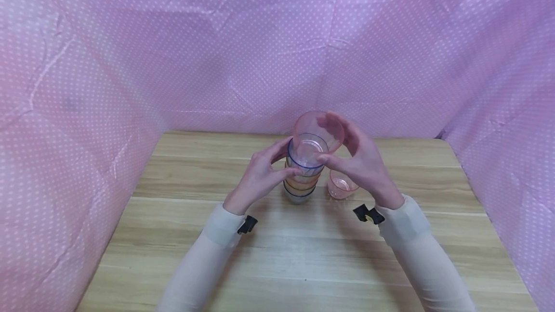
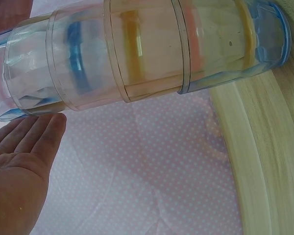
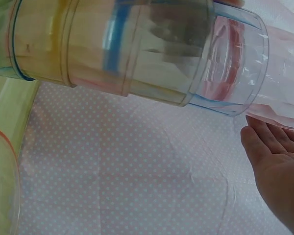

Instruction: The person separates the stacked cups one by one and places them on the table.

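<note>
A tall stack of clear tinted plastic cups (image 1: pixel 300 184) stands upright on the table, with blue, yellow and pink bands showing along its side in the left wrist view. My left hand (image 1: pixel 260 175) holds the stack near its top, thumb in front and fingers behind, around the blue-rimmed cup (image 1: pixel 305 163). Above it, a pink cup (image 1: pixel 323 126) has its base inside that blue-rimmed cup and its mouth leaning right. My right hand (image 1: pixel 366 160) grips this pink cup between thumb and fingers. Another pink cup (image 1: pixel 340 187) is on the table just right of the stack, partly hidden by my right hand.
The wood-grain table (image 1: pixel 277 264) reaches back to a pink polka-dot cloth (image 1: pixel 260 52) that hangs behind it and along both sides. Black wrist mounts (image 1: pixel 247 224) sit on both white sleeve cuffs (image 1: pixel 405 220).
</note>
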Motion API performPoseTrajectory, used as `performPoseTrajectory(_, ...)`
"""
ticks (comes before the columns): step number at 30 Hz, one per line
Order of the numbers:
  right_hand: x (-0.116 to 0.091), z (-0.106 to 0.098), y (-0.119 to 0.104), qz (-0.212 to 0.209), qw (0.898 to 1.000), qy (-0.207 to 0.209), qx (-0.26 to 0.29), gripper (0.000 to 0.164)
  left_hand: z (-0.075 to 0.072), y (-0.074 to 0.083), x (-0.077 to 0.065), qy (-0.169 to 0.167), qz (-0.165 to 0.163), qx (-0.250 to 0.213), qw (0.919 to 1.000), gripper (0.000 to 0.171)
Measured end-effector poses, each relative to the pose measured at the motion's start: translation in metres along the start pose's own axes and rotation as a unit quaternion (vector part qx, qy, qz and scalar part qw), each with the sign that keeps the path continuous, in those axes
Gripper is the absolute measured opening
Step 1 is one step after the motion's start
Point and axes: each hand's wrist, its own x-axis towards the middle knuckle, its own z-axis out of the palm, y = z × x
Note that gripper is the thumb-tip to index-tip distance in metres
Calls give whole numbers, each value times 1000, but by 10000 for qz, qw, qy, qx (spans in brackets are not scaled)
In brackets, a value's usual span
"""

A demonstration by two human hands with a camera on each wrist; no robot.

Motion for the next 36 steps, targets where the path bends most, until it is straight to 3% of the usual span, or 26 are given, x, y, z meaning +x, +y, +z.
performPoseTrajectory(11, 0, 1, -7, -40, 9996, 154, 253, 84, 0, -2, 1, -60, 53, -90, 9999, 76)
performPoseTrajectory(26, -3, -6, -11, -690, 9937, 373, 794, 85, 1, -3, 1, -2, 101, -63, 9999, 77)
performPoseTrajectory(36, -7, -12, -14, -745, 9921, 487, 884, 84, 1, -1, 0, 52, 102, -42, 9999, 77)
